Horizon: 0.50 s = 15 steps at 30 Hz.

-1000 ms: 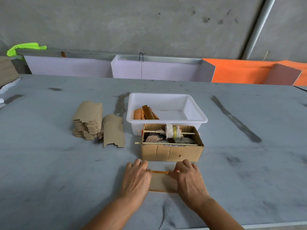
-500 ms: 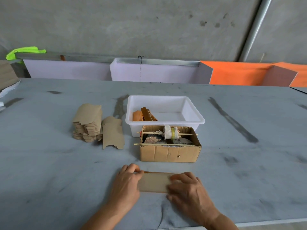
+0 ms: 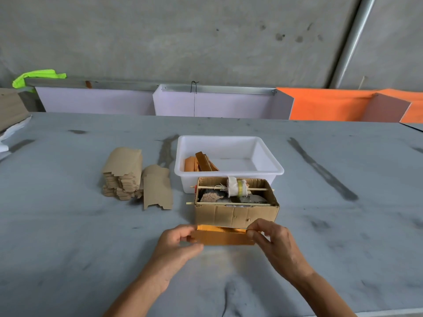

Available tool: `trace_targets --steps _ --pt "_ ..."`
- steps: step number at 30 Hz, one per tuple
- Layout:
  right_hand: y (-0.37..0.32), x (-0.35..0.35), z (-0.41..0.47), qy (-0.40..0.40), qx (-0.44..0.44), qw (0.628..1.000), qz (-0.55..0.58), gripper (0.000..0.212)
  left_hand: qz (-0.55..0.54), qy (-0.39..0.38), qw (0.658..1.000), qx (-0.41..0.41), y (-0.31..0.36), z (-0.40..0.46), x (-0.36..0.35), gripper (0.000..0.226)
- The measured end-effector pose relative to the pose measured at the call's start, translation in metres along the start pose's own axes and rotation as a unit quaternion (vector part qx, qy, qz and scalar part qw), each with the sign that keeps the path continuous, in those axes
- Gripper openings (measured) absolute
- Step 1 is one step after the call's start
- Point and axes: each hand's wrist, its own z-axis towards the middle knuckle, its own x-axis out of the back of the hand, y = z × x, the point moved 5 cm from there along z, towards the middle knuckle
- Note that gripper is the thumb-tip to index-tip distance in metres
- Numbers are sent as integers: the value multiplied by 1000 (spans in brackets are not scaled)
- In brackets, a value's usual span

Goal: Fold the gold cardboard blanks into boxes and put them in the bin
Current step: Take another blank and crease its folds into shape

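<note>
From the head camera, a wide grey table (image 3: 68, 236) is filling most of the view, its top showing dark smears and scuffs. Behind it a bare concrete wall (image 3: 183, 37) is rising, with a metal pipe (image 3: 352, 40) slanting down at the right. Pale lilac panels (image 3: 212, 104) and orange panels (image 3: 332, 104) are standing along the table's far edge, and a bright green cloth (image 3: 39, 76) is lying on the rail at the far left.

A white plastic bin (image 3: 270, 170) is sitting on the middle of the table, holding a few gold folded boxes (image 3: 199, 162) in its left part. Just in front of it, touching or nearly so, an open brown cardboard box (image 3: 235, 213) is holding two thin sticks laid across its top, a roll wrapped in cloth and tape (image 3: 237, 189) on the rear stick, and some grey and brown lumps that I cannot make out. To the left of the bin a stack of flat blanks (image 3: 122, 175) is lying brown side up, with a loose blank (image 3: 156, 188) leaning beside it.

Nearest the camera, the gold blank (image 3: 223, 236) is being held just in front of the brown box. The left hand (image 3: 177, 245) is gripping its left end with curled fingers, thumb on the near side. The right hand (image 3: 278, 244) is pinching the upper right edge between thumb and forefinger.
</note>
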Motion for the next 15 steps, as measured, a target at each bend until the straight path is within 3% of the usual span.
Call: trace_targets --steps 4,8,9,15 --pt "-12 12 0 49 -8 997 59 14 -74 68 994 37 0 6 -5 7" --pt "-17 34 -12 249 -47 967 26 5 -156 111 981 26 15 10 -6 2" --pt "-18 35 -15 263 -65 962 32 4 -170 120 978 23 19 11 -6 2" --pt "-18 8 -5 118 -217 938 244 11 -179 121 976 30 27 11 -11 3"
